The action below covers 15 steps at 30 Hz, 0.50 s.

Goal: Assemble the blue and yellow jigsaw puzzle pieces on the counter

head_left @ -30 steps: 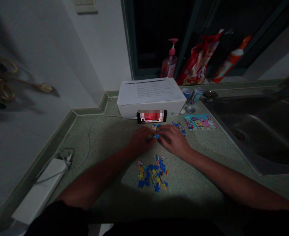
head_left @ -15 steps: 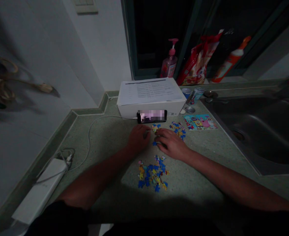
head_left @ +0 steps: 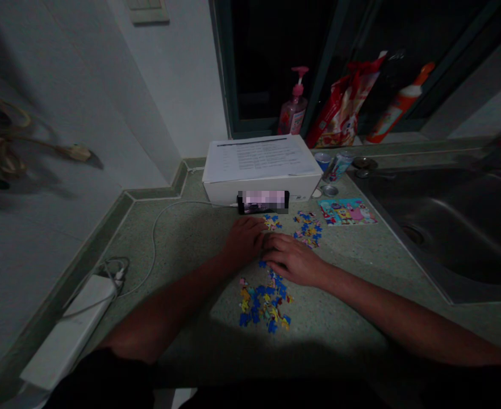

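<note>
My left hand (head_left: 242, 240) rests on the counter just before the phone, fingers stretched out and apart from the thumb. Its fingertips reach the edge of a small joined cluster of jigsaw pieces (head_left: 272, 221). My right hand (head_left: 293, 258) lies beside it, fingers pointing left and nearly meeting the left hand. At its fingertips a blue puzzle piece (head_left: 262, 264) pokes out, seemingly gripped; the fingers partly cover it. Closer to me is a loose pile of puzzle pieces (head_left: 257, 304), blue, yellow and orange. Another scattered group of pieces (head_left: 310, 227) sits right of the cluster.
A phone (head_left: 263, 202) on a white cable leans against a white box (head_left: 254, 190). Right of it are a cartoon picture card (head_left: 347, 212), a can (head_left: 339, 166) and a metal sink (head_left: 455, 227). A white power strip (head_left: 69, 329) lies at left.
My right hand has moved slightly toward me, and the blue piece by its fingers has shifted the same way. My left fingers have stretched out, and more of the joined cluster shows.
</note>
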Tool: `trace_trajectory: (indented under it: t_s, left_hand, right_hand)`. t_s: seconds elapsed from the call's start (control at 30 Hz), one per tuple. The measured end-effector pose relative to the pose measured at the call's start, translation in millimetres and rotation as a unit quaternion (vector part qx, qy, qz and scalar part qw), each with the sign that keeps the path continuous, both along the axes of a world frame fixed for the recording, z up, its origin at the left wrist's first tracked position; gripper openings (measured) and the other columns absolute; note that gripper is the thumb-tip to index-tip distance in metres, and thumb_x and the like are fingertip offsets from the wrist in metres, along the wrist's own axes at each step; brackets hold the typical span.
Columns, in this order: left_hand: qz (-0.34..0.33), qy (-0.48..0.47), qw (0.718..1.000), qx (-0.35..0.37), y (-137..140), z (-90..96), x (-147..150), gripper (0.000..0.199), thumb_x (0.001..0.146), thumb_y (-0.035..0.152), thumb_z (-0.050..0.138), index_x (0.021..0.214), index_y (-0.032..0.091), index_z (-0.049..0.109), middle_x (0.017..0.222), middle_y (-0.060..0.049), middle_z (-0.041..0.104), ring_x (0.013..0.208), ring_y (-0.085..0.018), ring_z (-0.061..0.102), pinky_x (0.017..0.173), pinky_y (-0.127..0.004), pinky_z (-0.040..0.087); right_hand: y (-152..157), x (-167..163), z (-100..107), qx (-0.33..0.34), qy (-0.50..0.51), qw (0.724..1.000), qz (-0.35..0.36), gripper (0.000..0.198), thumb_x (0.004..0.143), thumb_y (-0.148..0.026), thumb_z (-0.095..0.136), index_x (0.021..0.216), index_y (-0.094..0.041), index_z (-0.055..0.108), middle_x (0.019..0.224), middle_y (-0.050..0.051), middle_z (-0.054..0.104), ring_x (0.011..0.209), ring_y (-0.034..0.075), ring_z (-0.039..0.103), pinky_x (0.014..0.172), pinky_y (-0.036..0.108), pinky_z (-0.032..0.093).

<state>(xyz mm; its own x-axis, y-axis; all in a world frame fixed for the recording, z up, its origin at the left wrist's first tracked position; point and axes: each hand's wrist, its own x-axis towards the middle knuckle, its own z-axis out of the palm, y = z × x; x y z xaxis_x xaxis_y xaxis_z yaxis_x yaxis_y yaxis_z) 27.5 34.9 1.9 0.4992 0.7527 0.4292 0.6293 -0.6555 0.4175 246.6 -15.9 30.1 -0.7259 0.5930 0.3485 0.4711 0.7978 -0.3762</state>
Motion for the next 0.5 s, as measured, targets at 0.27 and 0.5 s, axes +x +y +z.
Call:
trace_trajectory:
  t_s: [0.27,0.5]
  left_hand:
    - [-0.042,0.015,0.999,0.010,2.1,-5.9,-0.3,0.028,0.100,0.018,0.068,0.119,0.034,0.080,0.145,-0.007,0.075,0.137,-0.036,0.067,0.115,-0.065,0.057]
    - [-0.056,0.025,0.998,0.005,1.6,-5.4,1.4,0.031,0.101,0.019,0.062,0.125,0.033,0.075,0.141,-0.008,0.077,0.137,-0.036,0.067,0.117,-0.063,0.053]
  right_hand:
    - [-8.6,-2.0,5.2,-0.007,-0.014,0.999,0.035,0.021,0.103,-0.024,0.066,0.111,-0.031,0.085,0.110,0.009,0.078,0.111,0.030,0.071,0.099,0.049,0.060]
    - [-10.8,-3.8,8.7,-0.002,-0.027,0.996,0.082,0.022,0.104,-0.025,0.063,0.108,-0.032,0.084,0.104,0.006,0.078,0.104,0.028,0.069,0.094,0.047,0.058]
